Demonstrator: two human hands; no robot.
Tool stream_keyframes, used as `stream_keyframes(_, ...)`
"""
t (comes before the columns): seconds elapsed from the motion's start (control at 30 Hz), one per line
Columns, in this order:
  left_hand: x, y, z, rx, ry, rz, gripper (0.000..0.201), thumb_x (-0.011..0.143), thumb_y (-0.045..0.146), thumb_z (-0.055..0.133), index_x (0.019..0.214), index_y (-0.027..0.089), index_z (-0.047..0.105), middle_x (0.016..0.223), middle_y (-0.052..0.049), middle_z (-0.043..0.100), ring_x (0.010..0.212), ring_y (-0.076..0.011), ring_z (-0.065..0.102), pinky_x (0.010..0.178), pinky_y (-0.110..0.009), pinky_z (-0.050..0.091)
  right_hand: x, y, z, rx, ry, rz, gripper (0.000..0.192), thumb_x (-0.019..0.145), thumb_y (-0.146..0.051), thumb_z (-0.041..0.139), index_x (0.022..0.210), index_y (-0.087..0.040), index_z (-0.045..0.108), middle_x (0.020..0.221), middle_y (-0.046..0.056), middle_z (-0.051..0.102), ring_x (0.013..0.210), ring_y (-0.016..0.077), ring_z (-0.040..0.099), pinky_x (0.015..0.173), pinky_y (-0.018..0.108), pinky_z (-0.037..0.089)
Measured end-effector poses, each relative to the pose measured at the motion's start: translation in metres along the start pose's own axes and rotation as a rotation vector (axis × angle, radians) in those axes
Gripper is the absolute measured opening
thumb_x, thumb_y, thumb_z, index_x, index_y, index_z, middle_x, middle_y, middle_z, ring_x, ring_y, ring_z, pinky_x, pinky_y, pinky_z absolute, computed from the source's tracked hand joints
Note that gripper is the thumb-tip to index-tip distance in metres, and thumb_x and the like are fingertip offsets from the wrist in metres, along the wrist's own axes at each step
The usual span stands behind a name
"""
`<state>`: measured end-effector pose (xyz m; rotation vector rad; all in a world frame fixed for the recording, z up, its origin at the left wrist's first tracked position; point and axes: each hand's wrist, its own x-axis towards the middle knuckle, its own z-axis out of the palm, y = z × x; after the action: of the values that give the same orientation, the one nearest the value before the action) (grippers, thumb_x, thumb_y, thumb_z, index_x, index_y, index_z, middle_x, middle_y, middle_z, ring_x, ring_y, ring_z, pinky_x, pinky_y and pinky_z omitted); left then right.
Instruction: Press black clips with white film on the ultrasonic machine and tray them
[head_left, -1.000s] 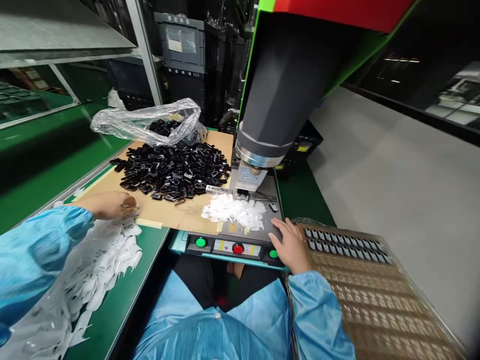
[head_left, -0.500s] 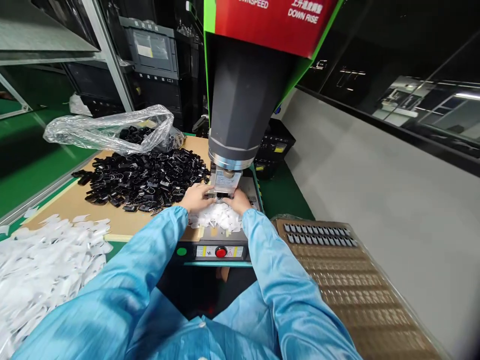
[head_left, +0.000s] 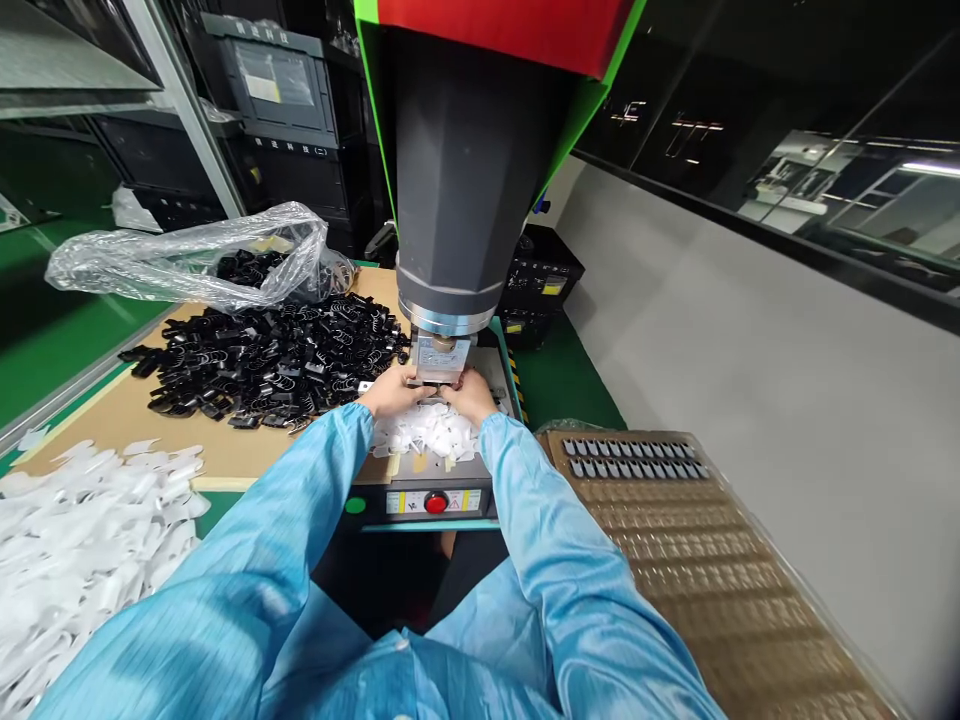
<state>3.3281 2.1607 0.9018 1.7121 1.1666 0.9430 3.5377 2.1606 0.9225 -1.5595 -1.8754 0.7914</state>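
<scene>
My left hand (head_left: pixel 397 392) and my right hand (head_left: pixel 470 396) meet beneath the clear-and-metal tool head (head_left: pixel 441 358) of a press (head_left: pixel 454 190). Their thumbs and fingertips close in from both sides on a small black plastic part (head_left: pixel 430 386), which is mostly hidden by the fingers and the tool head. Just in front of the hands lies a small heap of thin white pieces (head_left: pixel 425 430) on the press base. To the left of my left hand, a large pile of black plastic parts (head_left: pixel 285 355) spreads over brown board.
A big heap of white pieces (head_left: pixel 97 540) covers the near left. A clear plastic bag (head_left: pixel 195 260) lies behind the black pile. The base front carries a red button (head_left: pixel 436 503) and a green button (head_left: pixel 355 506). At right is a slotted tray (head_left: pixel 675 560) with two filled rows. Bins (head_left: pixel 277 90) stand behind.
My fingertips have drawn closer together under the tool head, and less of the black part shows between them. The camera view has shifted slightly.
</scene>
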Motion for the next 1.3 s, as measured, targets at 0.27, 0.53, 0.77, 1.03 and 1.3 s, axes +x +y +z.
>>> stream_keyframes(0.27, -0.079, 0.023, 0.002, -0.322, 0.168, -0.160, 0.075, 0.075, 0.062, 0.090, 0.133, 0.017, 0.077, 0.117, -0.013, 0.079, 0.103, -0.0267, 0.072, 0.101, -0.044, 0.057, -0.071, 0.009, 0.002, 0.494, 0.182, 0.029, 0.040, 0.084, -0.016, 0.068, 0.124, -0.017, 0.069, 0.131, 0.014, 0.077, 0.121, 0.0239, 0.074, 0.114, 0.041, 0.056)
stream_keyframes(0.53, -0.174, 0.053, 0.082, -0.808, 0.194, -0.182, 0.053, 0.075, 0.046, 0.096, 0.121, 0.026, 0.078, 0.114, -0.008, 0.079, 0.101, -0.0239, 0.077, 0.100, -0.042, 0.063, -0.186, -0.019, 0.025, 0.769, 0.247, -0.120, 0.032, 0.086, -0.025, 0.072, 0.118, -0.023, 0.067, 0.134, 0.011, 0.075, 0.126, 0.0253, 0.072, 0.117, 0.045, 0.056)
stream_keyframes(0.77, -0.197, 0.055, 0.099, -0.901, 0.253, -0.241, 0.049, 0.074, 0.047, 0.097, 0.113, 0.026, 0.075, 0.107, -0.005, 0.078, 0.093, -0.0210, 0.078, 0.089, -0.038, 0.066, -0.211, -0.021, 0.031, 0.722, 0.263, -0.087, 0.031, 0.090, -0.032, 0.075, 0.119, -0.024, 0.068, 0.128, 0.011, 0.076, 0.122, 0.0252, 0.073, 0.115, 0.045, 0.058)
stream_keyframes(1.03, -0.196, 0.048, 0.099, -0.827, 0.347, -0.227, 0.041, 0.074, 0.045, 0.096, 0.105, 0.026, 0.078, 0.105, -0.004, 0.078, 0.092, -0.0170, 0.071, 0.086, -0.031, 0.058, -0.216, -0.024, 0.040, 0.706, 0.211, -0.095, 0.030, 0.091, -0.031, 0.075, 0.120, -0.025, 0.069, 0.130, 0.010, 0.076, 0.123, 0.0249, 0.073, 0.115, 0.044, 0.058)
stream_keyframes(1.3, -0.196, 0.047, 0.098, -0.859, 0.338, -0.222, 0.039, 0.072, 0.040, 0.097, 0.101, 0.026, 0.077, 0.100, -0.002, 0.078, 0.088, -0.0166, 0.070, 0.087, -0.032, 0.058, -0.216, -0.025, 0.045, 0.676, 0.201, -0.106, 0.031, 0.092, -0.031, 0.075, 0.121, -0.025, 0.068, 0.131, 0.009, 0.075, 0.124, 0.0242, 0.073, 0.115, 0.042, 0.058)
